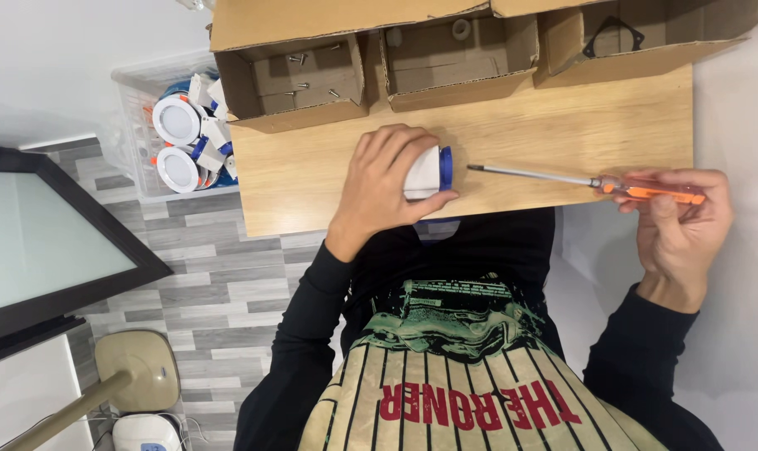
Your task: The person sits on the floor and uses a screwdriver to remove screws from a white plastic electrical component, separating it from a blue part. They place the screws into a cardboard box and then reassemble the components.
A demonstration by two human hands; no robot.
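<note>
Left hand [389, 179] is wrapped round the small white light housing with the blue ring [429, 171] on the wooden table [563, 134], right hand [678, 221] pinching the orange-handled screwdriver [588, 181], so I'd brace the housing firmly and line the tip up square before turning.

The person's left hand [387, 179] sits near the middle of the view, a bit toward 12 o'clock. Its fingers curl down tight, with the thumb sticking out toward 3 o'clock. The wrist bends, and the arm in a black sleeve runs down toward 7 o'clock.

The right hand [678, 213] is far out at 3 o'clock. Its fingers and thumb are pinched closed (the palm faces up a little). Its black-sleeved arm drops toward 5 o'clock. The two hands are well apart, both held out in front of the body.
</note>
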